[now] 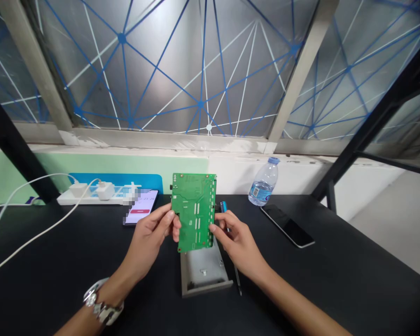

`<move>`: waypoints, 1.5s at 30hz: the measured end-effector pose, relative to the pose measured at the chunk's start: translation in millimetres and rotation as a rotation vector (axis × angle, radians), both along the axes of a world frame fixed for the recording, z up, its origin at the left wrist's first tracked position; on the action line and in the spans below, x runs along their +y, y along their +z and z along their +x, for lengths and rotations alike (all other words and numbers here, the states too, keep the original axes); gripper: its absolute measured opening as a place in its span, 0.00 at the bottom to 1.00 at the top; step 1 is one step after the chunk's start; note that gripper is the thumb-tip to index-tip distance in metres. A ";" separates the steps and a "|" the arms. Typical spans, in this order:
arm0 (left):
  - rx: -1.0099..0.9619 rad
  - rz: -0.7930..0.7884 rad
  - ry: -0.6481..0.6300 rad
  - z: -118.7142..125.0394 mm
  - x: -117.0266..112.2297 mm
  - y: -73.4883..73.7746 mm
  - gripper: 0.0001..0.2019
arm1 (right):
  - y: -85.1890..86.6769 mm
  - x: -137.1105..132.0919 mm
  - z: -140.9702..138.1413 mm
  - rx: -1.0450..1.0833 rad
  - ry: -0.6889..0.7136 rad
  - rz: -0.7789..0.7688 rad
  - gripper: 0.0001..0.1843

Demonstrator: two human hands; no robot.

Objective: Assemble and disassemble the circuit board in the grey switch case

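A green circuit board (194, 212) is held up above the table between my two hands, its flat side facing me. My left hand (157, 228) pinches the board's left edge between thumb and fingers. At the right edge, near the row of connectors, my right hand (236, 238) grips it the same way. Below and partly behind the board lies an open grey metal case (206, 273), its far part hidden. A screwdriver (237, 277) lies just right of the case, partly covered by my right hand, with a blue handle end showing.
On the black table (287, 289), a dark phone (287, 226) and a water bottle (263, 183) are at the right. Back left are a lit phone (142, 208) and a white power strip (115, 195) with chargers and trailing white cables (52, 227). A windowed wall stands behind.
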State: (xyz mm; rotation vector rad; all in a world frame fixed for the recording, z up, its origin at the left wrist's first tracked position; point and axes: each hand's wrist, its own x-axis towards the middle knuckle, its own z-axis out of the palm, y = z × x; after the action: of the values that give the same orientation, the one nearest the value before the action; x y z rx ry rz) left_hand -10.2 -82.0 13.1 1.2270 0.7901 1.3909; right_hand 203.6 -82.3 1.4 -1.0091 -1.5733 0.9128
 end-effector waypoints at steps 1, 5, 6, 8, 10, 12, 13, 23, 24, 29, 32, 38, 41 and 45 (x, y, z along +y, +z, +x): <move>-0.016 -0.004 -0.004 0.8 -1.1 0.6 0.09 | 0.8 -0.5 0.1 0.022 0.008 -0.022 0.12; -0.087 -0.026 -0.036 2.6 -4.8 1.3 0.08 | 1.7 -0.3 -0.3 0.157 0.119 -0.201 0.16; -0.109 -0.035 -0.049 2.6 -5.6 1.5 0.07 | 2.3 0.0 -0.5 0.188 0.130 -0.227 0.17; -0.151 -0.048 -0.082 2.1 -7.1 2.5 0.08 | 4.7 0.0 -0.7 0.239 0.134 -0.249 0.18; -0.170 -0.062 -0.092 0.9 -8.1 3.9 0.12 | 8.7 -1.0 -0.3 0.287 0.127 -0.258 0.18; -0.144 -0.095 -0.067 -0.2 -8.8 5.3 0.17 | 13.1 -2.9 0.7 0.345 0.131 -0.273 0.21; -0.123 -0.115 -0.054 -0.6 -8.8 5.6 0.19 | 14.9 -4.0 1.4 0.376 0.137 -0.282 0.22; 0.134 -0.125 -0.030 -4.4 2.1 -10.3 0.22 | 14.2 -8.2 8.2 0.335 0.236 -0.211 0.33; 0.148 -0.135 -0.021 -3.9 2.6 -11.7 0.23 | 14.2 -9.5 8.1 0.323 0.275 -0.182 0.34; 0.123 -0.188 -0.045 6.3 -6.7 -14.7 0.25 | 18.1 -23.4 3.1 0.138 0.454 -0.001 0.44; 0.067 -0.185 -0.144 13.7 -17.6 -18.3 0.28 | 22.9 -34.7 -0.4 -0.030 0.480 0.077 0.47; -0.003 -0.121 -0.145 19.3 -28.3 -29.4 0.27 | 29.3 -46.2 -3.8 -0.257 0.456 0.243 0.51; -0.037 -0.135 -0.170 21.4 -28.7 -30.5 0.27 | 28.3 -46.5 -5.2 -0.312 0.419 0.290 0.52; -0.097 -0.164 -0.240 22.7 -30.1 -29.2 0.28 | 25.9 -47.9 -7.0 -0.389 0.389 0.298 0.52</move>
State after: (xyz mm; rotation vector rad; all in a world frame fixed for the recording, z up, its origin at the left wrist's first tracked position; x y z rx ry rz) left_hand 12.6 -112.1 -16.0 1.0805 0.6528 1.1576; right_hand 196.6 -130.3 27.3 -0.7041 -2.2141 0.7303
